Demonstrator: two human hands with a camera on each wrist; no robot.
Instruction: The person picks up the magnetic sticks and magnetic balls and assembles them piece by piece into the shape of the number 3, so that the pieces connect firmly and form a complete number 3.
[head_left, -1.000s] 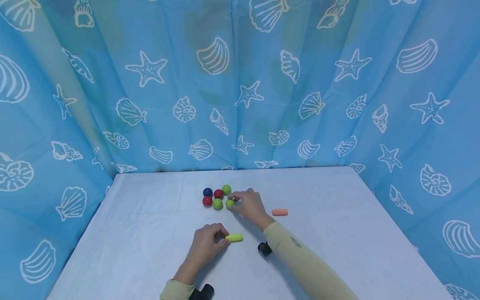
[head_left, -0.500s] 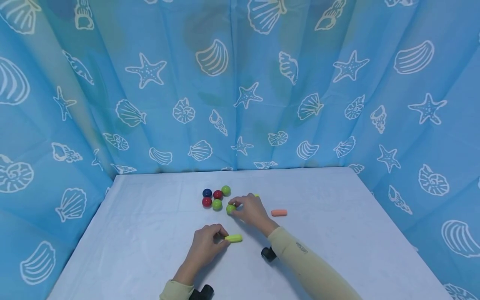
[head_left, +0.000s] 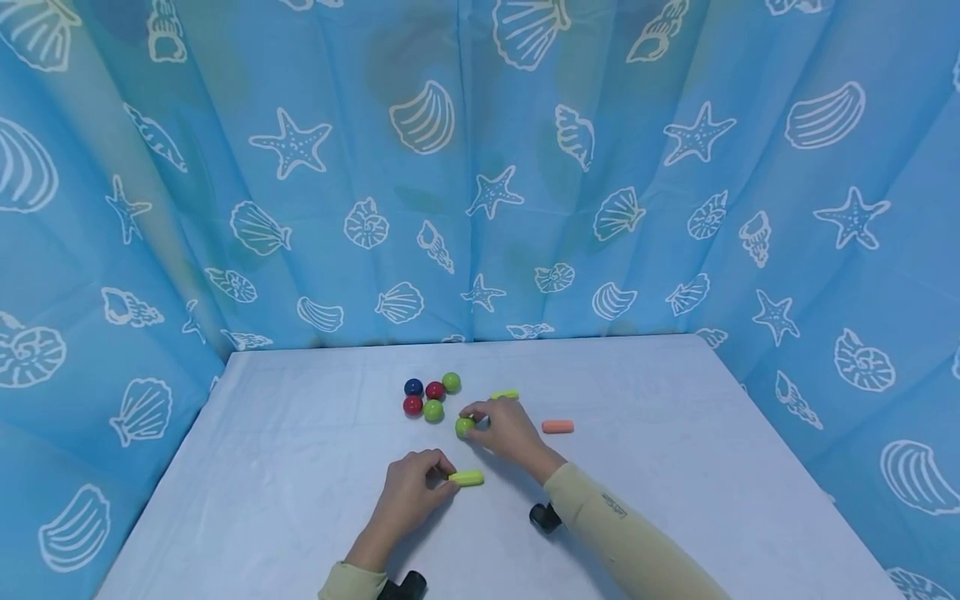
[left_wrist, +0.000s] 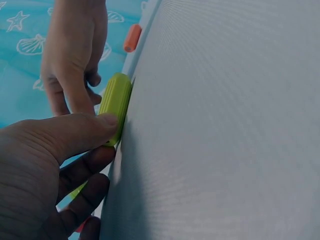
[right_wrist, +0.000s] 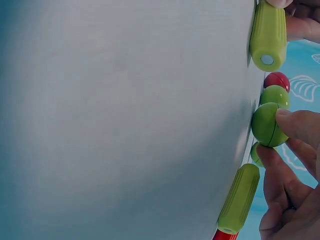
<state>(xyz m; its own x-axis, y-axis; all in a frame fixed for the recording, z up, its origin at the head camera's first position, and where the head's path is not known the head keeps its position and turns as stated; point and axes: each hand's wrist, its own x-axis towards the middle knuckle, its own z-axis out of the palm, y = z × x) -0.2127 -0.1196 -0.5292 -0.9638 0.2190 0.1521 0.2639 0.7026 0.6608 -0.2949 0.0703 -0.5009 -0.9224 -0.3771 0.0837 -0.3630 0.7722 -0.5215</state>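
Note:
My right hand (head_left: 512,433) pinches a green ball (head_left: 464,428) between thumb and fingers, low at the table. In the right wrist view the ball (right_wrist: 265,125) shows a dark seam line. Nearer the front, my left hand (head_left: 408,493) holds one end of a yellow-green ridged cylinder (head_left: 467,478) between thumb and fingers. The left wrist view shows the thumb on the side of this cylinder (left_wrist: 115,102), which lies on the table. Its far end has a pale round spot in the right wrist view. Another yellow-green cylinder (head_left: 506,394) lies just behind the right hand, partly hidden.
Left of the right hand sit a blue ball (head_left: 413,387), two red balls (head_left: 435,390) and two more green balls (head_left: 433,411), grouped together. An orange cylinder (head_left: 557,427) lies to the right. A blue shell-patterned curtain (head_left: 465,183) surrounds the white table (head_left: 225,492).
The right hand has drawn the green ball away from the group, toward the front and slightly right. The cylinder behind that hand has come into view. My left hand has stayed in place.

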